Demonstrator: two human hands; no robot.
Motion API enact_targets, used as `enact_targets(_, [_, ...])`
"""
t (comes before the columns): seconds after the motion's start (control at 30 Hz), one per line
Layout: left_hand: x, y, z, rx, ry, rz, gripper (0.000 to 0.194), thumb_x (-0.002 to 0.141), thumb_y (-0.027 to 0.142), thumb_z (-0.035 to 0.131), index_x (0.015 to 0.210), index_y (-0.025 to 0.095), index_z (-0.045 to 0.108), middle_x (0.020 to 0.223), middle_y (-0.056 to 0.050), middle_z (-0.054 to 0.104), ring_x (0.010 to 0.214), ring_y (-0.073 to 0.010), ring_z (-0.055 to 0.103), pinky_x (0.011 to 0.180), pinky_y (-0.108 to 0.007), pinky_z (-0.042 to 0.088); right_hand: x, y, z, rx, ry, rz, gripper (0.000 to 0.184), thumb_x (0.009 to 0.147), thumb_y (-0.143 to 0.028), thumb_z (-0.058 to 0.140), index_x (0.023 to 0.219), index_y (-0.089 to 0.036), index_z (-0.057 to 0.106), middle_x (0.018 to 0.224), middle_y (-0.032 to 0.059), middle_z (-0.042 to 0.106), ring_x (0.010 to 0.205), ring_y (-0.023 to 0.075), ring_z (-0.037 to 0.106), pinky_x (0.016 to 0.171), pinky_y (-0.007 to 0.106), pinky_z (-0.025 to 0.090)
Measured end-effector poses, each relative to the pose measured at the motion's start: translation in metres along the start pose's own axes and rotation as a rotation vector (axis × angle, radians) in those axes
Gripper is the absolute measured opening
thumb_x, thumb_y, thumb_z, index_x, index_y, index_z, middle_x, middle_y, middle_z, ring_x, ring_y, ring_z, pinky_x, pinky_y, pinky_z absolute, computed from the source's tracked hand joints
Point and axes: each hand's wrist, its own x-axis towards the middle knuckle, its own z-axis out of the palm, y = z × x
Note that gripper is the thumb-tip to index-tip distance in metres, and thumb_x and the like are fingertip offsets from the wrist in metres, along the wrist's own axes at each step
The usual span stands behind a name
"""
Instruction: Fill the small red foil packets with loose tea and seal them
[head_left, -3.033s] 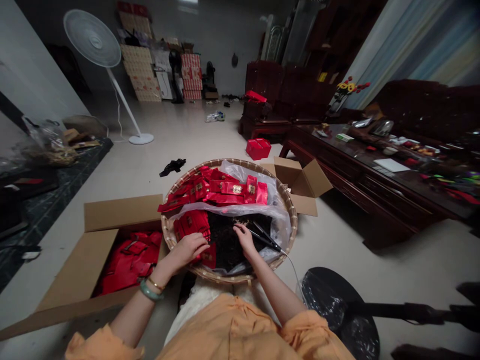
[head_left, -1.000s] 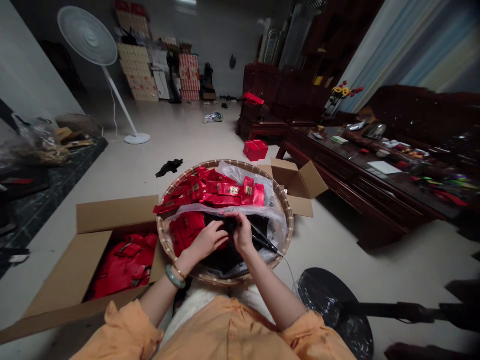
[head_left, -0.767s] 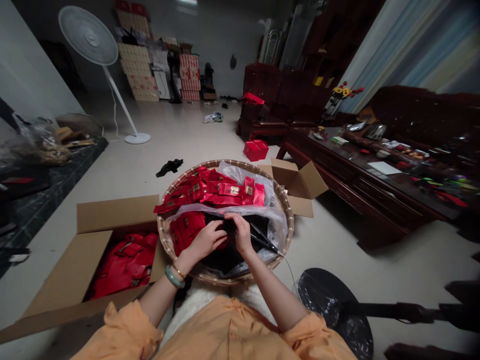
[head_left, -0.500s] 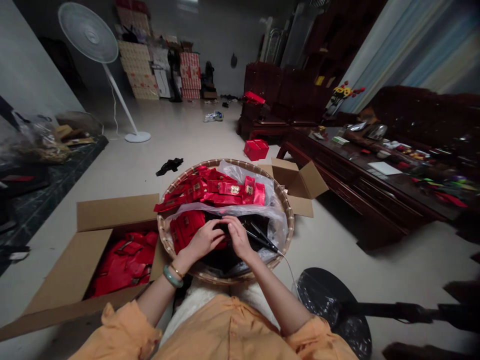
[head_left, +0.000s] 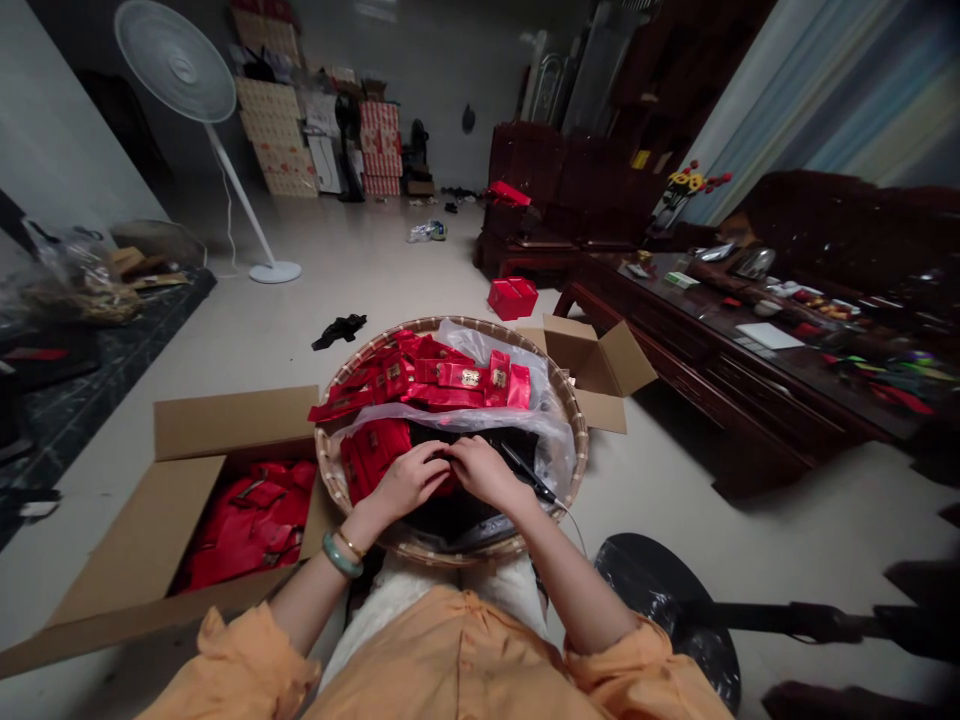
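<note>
While both hands [head_left: 442, 480] work low inside it, a round bamboo basket [head_left: 577, 445] sits on the floor just in front of the person, lined with a clear plastic bag [head_left: 510, 345]. A heap of dark loose tea leaves [head_left: 450, 525] fills the near part of the liner, and a bank of red foil packets [head_left: 442, 385] with gold labels lies across the far part. More red packets [head_left: 371, 455] are piled at the near left, touching the left hand [head_left: 405, 482].

The right hand [head_left: 484, 472] meets the left above the leaves, fingers curled down and fingertips pressed together over a sliver of red packet; whether they pinch it, I cannot tell. A jade bangle [head_left: 341, 556] and a thin gold bracelet circle the left wrist, and orange sleeves [head_left: 240, 670] show at the near edge.

Just right of the right hand, a black tong-like tool [head_left: 529, 475] rests in the basket, its thin white cord trailing over the rim. Left of the basket, an open cardboard box [head_left: 187, 500] holds red bags [head_left: 247, 525]; a smaller open box [head_left: 600, 365] stands beyond the basket. Farther off lie a black cloth [head_left: 339, 331] and a red box [head_left: 512, 298] on the floor, with a dark wooden desk [head_left: 712, 375] at right.
</note>
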Motion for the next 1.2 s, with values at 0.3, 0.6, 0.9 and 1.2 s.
enact_targets(0.3, [-0.004, 0.001, -0.001, 0.005, 0.005, -0.027, 0.017, 0.087, 0.019, 0.049, 0.092, 0.018, 0.065, 0.113, -0.011, 0.059, 0.103, -0.0198, 0.057, 0.086, -0.036, 0.051, 0.006, 0.002, 0.003, 0.438, 0.265, 0.014, 0.028, 0.079, -0.006, 0.046, 0.096, -0.02, 0.063, 0.089, 0.0043, 0.062, 0.079, 0.0148, 0.059, 0.072, 0.028, 0.047])
enact_targets(0.6, [-0.007, -0.001, -0.003, 0.019, 0.009, -0.039, 0.016, 0.086, 0.019, 0.049, 0.092, 0.018, 0.064, 0.118, -0.011, 0.057, 0.107, -0.0207, 0.054, 0.09, -0.038, 0.049, -0.018, 0.012, 0.001, 0.082, 0.135, -0.024, 0.033, 0.078, -0.012, 0.055, 0.108, -0.023, 0.063, 0.096, 0.0069, 0.06, 0.097, 0.0218, 0.049, 0.085, 0.037, 0.043])
enact_targets(0.9, [-0.012, -0.003, 0.001, 0.0, -0.035, -0.056, 0.019, 0.088, 0.021, 0.047, 0.099, 0.018, 0.063, 0.11, -0.009, 0.061, 0.099, -0.0179, 0.06, 0.084, -0.034, 0.052, -0.014, 0.008, 0.014, 0.03, 0.144, -0.039, 0.021, 0.087, -0.032, 0.052, 0.085, -0.023, 0.071, 0.087, 0.008, 0.059, 0.088, 0.0211, 0.049, 0.077, 0.034, 0.043])
enact_targets(1.2, [-0.013, -0.003, 0.003, -0.045, -0.028, -0.057, 0.019, 0.089, 0.02, 0.045, 0.098, 0.018, 0.062, 0.108, -0.009, 0.062, 0.098, -0.0168, 0.06, 0.084, -0.032, 0.052, -0.017, 0.006, 0.008, -0.075, 0.08, -0.097, 0.015, 0.082, -0.032, 0.06, 0.089, -0.023, 0.069, 0.098, 0.0079, 0.059, 0.104, 0.0238, 0.046, 0.085, 0.037, 0.041])
